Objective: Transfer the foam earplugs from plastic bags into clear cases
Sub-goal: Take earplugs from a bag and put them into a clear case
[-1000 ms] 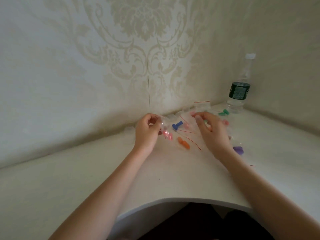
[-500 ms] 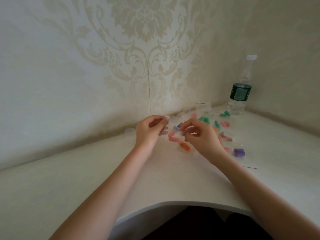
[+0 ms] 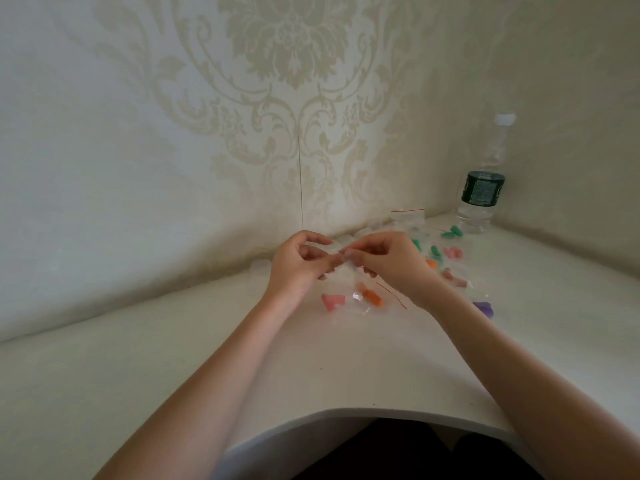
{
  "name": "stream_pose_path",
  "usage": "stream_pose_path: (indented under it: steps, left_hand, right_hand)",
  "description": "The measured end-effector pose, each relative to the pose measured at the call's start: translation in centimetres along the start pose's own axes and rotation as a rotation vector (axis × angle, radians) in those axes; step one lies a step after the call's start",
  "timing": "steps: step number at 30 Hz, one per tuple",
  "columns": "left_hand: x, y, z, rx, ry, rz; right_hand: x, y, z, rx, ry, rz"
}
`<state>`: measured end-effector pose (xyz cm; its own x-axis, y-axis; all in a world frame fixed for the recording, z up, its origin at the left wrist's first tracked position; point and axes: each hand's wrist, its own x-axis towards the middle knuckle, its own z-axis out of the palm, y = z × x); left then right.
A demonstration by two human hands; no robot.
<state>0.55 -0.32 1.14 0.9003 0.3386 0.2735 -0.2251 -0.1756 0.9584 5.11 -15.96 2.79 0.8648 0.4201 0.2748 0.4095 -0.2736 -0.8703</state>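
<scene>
Compared with half a second ago, the two hands have drawn together until their fingertips meet above the counter [image 3: 214, 358], and a pink pair of earplugs [image 3: 333, 302] that was up between the hands now lies uncovered on the surface at about 6 o'clock from the left hand. The left hand [image 3: 298, 268] has its fingers curled inward, thumb and forefinger pinching a small clear piece [image 3: 341, 255]; whether that is a bag or a case cannot be told, as it is blurred and nearly see-through. The right hand [image 3: 389, 263] is curled the same way, its fingertips closed on the same piece from the 3 o'clock side.

Just below the right hand lies an orange pair of earplugs [image 3: 371, 295] inside a crinkled, glossy plastic bag [image 3: 362, 306] with a thin red seal line. More earplugs are scattered at 2 to 4 o'clock from the hands: green earplugs [image 3: 452, 231] near the wall, pale pink earplugs [image 3: 454, 278] in a bag, and a purple pair [image 3: 484, 309] beside the right forearm. All look soft and matte, with stubby rounded shapes. An empty flat bag [image 3: 407, 215] with a red strip rests against the wall at 1 o'clock.

A clear ribbed water bottle [image 3: 482, 188] with a dark green label and white cap stands upright in the corner at 2 o'clock. The counter is smooth, off-white, with a curved front edge. The wall carries cream damask-patterned wallpaper [image 3: 294, 64].
</scene>
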Motion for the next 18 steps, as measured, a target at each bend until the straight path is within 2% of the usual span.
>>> stream_pose_path:
  steps: [2,5,9,12,15,18]
  left_hand:
    - [0.4,0.0,-0.5,-0.028,0.017,-0.009]
    - [0.8,0.1,-0.9,-0.024,-0.026,0.001]
    - [1.0,-0.2,-1.0,-0.075,-0.092,-0.013]
    - [1.1,-0.2,-1.1,-0.185,-0.048,-0.040]
    - [1.1,0.2,-1.5,-0.322,0.022,-0.099]
    - [0.8,0.6,-1.6,-0.231,-0.025,-0.085]
  right_hand:
    - [0.3,0.3,0.3,0.079,-0.014,0.049]
    - [0.4,0.7,0.6,0.043,-0.027,0.061]
    - [0.4,0.6,0.7,0.081,0.113,0.057]
    - [0.2,0.2,0.3,0.222,0.176,0.109]
    - [0.0,-0.1,0.3,0.196,0.101,0.134]
    - [-0.3,-0.5,0.4,0.126,0.060,0.090]
